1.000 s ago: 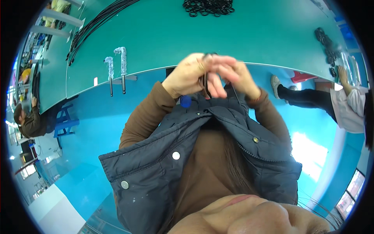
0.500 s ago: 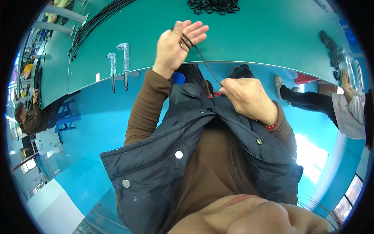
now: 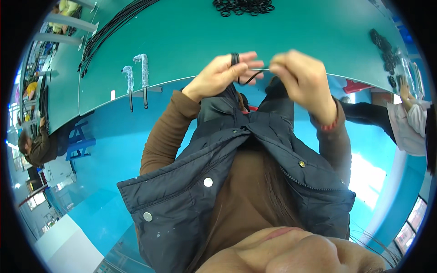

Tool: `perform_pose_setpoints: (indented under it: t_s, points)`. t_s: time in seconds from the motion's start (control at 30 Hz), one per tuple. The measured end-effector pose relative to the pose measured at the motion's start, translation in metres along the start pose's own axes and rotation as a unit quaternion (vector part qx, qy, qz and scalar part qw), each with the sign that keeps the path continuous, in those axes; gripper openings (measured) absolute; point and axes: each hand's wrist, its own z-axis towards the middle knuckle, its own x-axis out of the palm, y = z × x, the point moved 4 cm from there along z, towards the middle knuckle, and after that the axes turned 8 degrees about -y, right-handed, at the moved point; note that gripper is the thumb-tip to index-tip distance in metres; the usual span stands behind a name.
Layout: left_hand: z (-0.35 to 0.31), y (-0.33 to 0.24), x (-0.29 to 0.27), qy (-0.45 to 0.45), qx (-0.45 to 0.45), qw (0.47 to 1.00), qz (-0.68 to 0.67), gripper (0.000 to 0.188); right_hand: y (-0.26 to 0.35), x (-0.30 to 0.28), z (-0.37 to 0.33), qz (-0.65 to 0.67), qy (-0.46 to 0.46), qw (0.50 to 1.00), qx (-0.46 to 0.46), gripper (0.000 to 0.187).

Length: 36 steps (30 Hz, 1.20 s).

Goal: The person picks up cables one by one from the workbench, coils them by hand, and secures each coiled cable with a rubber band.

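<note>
Above the near table edge, my left hand [image 3: 221,75] has a thin black cable [image 3: 235,59] wound in loops round its stretched fingers. The thumb lies across toward the fingertips. To its right, my right hand [image 3: 302,79] is closed in a pinch, slightly blurred, on the cable's free length. A short piece of cable bows between the two hands, just below the left fingers. What the right fingertips grip exactly is partly hidden by the hand itself.
The green table [image 3: 182,41] bears a pile of coiled black cables [image 3: 243,6], long straight black cables [image 3: 114,25] and two wrapped hooked holders [image 3: 143,73] at its near edge. More black coils [image 3: 382,48] lie right. Co-workers sit left and right; a blue stool [image 3: 81,141] stands left.
My right hand has moved up and away from my chest to beside the left fingers. My left hand has turned and lowered, and the cable now loops closely round its fingers.
</note>
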Motion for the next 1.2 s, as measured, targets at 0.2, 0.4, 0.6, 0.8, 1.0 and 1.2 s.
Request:
perform_pose_setpoints:
  t_s: [0.2,0.4,0.6,0.8,1.0,1.2]
  points:
    - [-0.012,-0.023,0.022,0.085,-0.016,0.994,-0.069,0.055,-0.064,0.055,-0.023,0.191,0.037,0.959,0.208,0.016]
    - [0.007,-0.034,-0.012,-0.124,0.12,0.974,-0.15,0.049,-0.011,0.05,-0.084,0.118,0.217,0.937,0.247,0.014]
    - [0.004,0.001,0.019,-0.02,0.069,0.994,0.084,0.044,-0.004,0.018,-0.002,0.105,0.047,0.993,0.031,0.01]
    - [-0.005,0.002,0.032,0.07,-0.048,0.98,-0.178,0.049,-0.067,0.051,-0.027,0.283,0.086,0.915,0.274,0.012]
    - [-0.006,-0.004,0.016,0.008,-0.01,0.978,-0.21,0.049,-0.058,0.064,-0.072,0.235,0.045,0.901,0.362,0.018]
    - [0.007,-0.015,-0.007,-0.163,0.107,0.968,-0.158,0.045,-0.009,0.056,-0.106,-0.019,0.277,0.937,0.214,0.013]
